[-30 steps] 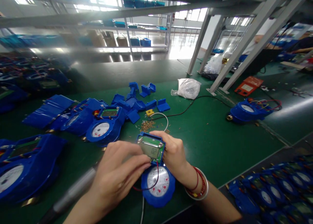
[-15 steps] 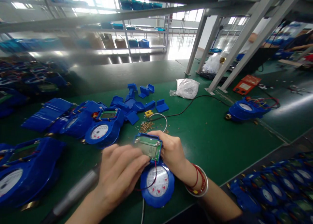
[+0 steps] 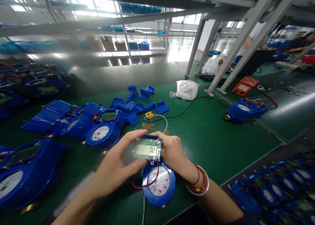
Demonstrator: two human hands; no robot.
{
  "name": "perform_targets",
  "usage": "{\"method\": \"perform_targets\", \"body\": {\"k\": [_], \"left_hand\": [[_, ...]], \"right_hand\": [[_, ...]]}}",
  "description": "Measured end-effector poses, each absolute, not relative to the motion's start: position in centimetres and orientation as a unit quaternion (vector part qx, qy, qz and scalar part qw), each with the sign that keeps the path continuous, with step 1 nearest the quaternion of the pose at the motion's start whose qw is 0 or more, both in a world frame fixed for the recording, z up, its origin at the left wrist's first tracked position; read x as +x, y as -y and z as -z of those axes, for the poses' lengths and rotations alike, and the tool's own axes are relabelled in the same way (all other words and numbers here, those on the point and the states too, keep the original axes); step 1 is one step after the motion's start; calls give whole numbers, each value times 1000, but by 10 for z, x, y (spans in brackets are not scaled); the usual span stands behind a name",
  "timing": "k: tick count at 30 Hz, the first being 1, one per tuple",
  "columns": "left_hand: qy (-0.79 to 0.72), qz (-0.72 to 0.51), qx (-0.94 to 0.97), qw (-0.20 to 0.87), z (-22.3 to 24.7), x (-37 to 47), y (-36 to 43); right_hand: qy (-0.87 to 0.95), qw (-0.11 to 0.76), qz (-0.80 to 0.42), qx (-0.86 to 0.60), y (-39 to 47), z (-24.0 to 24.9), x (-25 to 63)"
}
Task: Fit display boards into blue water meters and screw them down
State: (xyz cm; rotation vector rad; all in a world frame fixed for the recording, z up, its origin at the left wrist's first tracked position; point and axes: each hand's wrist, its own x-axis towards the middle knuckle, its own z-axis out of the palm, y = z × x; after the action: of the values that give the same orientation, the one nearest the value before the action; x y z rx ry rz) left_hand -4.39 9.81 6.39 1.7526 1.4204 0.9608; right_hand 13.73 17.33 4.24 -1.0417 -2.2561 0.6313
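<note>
A blue meter with a round white dial (image 3: 158,181) lies in front of me. At its upper end is a green circuit board with a lit display (image 3: 145,149) reading 0.2. Red and dark wires (image 3: 145,186) loop from the board across the dial. My right hand (image 3: 173,153) is wrapped round the right side of the display housing. On the left, my left hand (image 3: 115,166) has thumb and fingers apart around the board's left side, its thumb at the lower edge.
Blue meters (image 3: 99,133) crowd the left, with loose blue covers (image 3: 133,107) behind. Small brass screws (image 3: 147,126), a yellow clip (image 3: 149,114), a white bag (image 3: 187,90) and an orange box (image 3: 244,86) lie beyond. More meters (image 3: 278,189) fill the lower right; people work far right.
My left hand has opened, its thumb and fingers spreading away from the board. The display is now uncovered and shows clearly. My right hand has stayed on the housing.
</note>
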Motion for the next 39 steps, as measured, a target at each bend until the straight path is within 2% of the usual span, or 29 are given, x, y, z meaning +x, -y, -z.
{"method": "perform_targets", "body": {"k": [4, 10, 13, 19, 24, 29, 39], "left_hand": [[-559, -347, 682, 318, -68, -39, -101], [-554, -296, 765, 143, -77, -37, -108], [-518, -292, 798, 98, -80, -36, -112], [-498, -319, 802, 81, -75, -38, -118], [-489, -348, 797, 72, -68, -45, -120], [-471, -352, 806, 66, -68, -45, -122], [-452, -360, 812, 85, -63, -39, -123]], "right_hand": [[845, 282, -237, -387, -174, -42, 138], [850, 290, -230, -376, -172, -40, 139], [854, 294, -227, -363, -171, -38, 138], [858, 294, -248, -340, -173, -38, 138], [838, 274, -370, -292, -175, -50, 150], [873, 258, -348, -224, -171, -51, 157], [834, 365, -328, -251, -173, -32, 146]]}}
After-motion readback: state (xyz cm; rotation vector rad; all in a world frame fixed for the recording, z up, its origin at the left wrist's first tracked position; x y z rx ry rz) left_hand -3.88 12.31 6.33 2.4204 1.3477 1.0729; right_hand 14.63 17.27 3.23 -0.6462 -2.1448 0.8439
